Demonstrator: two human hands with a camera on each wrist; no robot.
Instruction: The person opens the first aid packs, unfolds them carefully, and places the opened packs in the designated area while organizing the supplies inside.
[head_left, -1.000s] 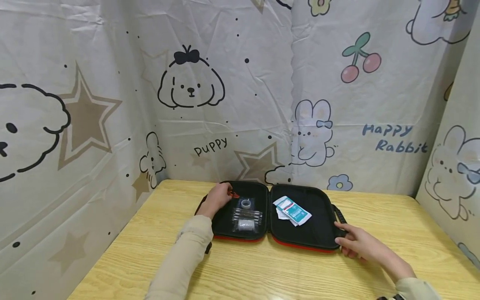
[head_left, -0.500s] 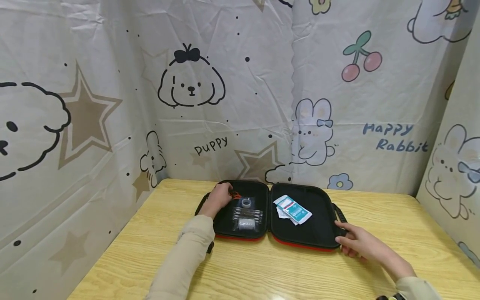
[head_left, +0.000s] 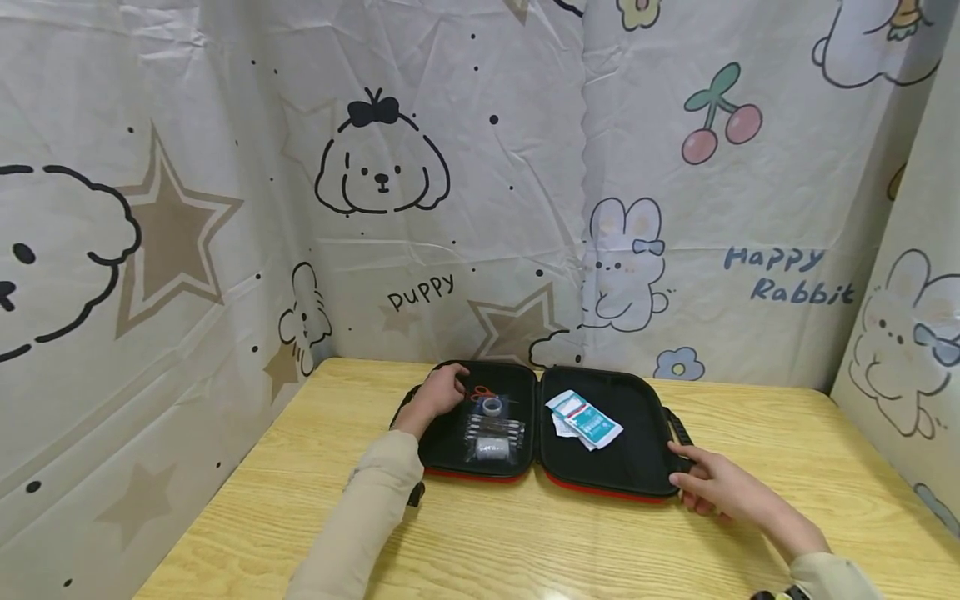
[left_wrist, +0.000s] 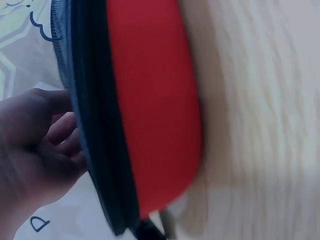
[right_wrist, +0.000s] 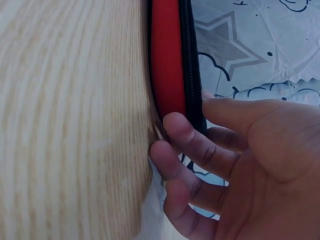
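A black zip case point(head_left: 637, 467) with a red outside lies spread flat on the table. My left hand point(head_left: 433, 395) is over the left half's far corner, fingers loosely bent and holding nothing; in the left wrist view the case wall point(left_wrist: 155, 105) hides its fingertips. Just right of that hand lie orange-handled scissors point(head_left: 483, 391), by a roll of white tape point(head_left: 492, 407). Bagged cotton swabs point(head_left: 495, 428) and a wrapped white roll point(head_left: 492, 450) sit nearer. Teal-and-white packets point(head_left: 592, 425) are in the right half. My right hand point(head_left: 720, 487) grips that half's outer corner, thumb at the zip rim point(right_wrist: 192, 75).
The wooden table point(head_left: 570, 550) runs in front of the case and to both sides. A printed cloth point(head_left: 450, 192) hangs behind and along the sides. A carry handle point(head_left: 681, 429) sticks out at the case's right edge.
My left hand has let go of the scissors and drawn slightly back from them. The scissors now lie in the left half beside the tape. The right hand stays at its corner.
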